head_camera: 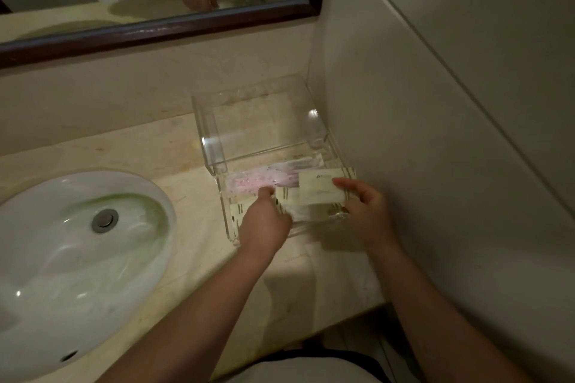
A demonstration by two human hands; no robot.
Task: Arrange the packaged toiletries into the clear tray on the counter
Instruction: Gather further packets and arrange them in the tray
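A clear acrylic tray [214, 146] stands on the counter against the right wall, with a raised shelf at the back. Its front section holds a pink-tinted wrapped packet [249, 182] and pale cream boxed toiletries [320, 193]. My right hand [367, 211] grips the right end of a cream box at the tray's front. My left hand [264, 221] reaches into the front left of the tray, thumb resting near the pink packet and fingers on the left end of the boxes. Which packet the left hand holds is hidden by the hand.
A white oval sink [77, 258] with a metal drain [105, 220] is set in the beige counter [174, 152] at left. A dark-framed mirror [161, 28] hangs above. The tiled wall [435, 102] closes the right side; the counter's front edge runs below my arms.
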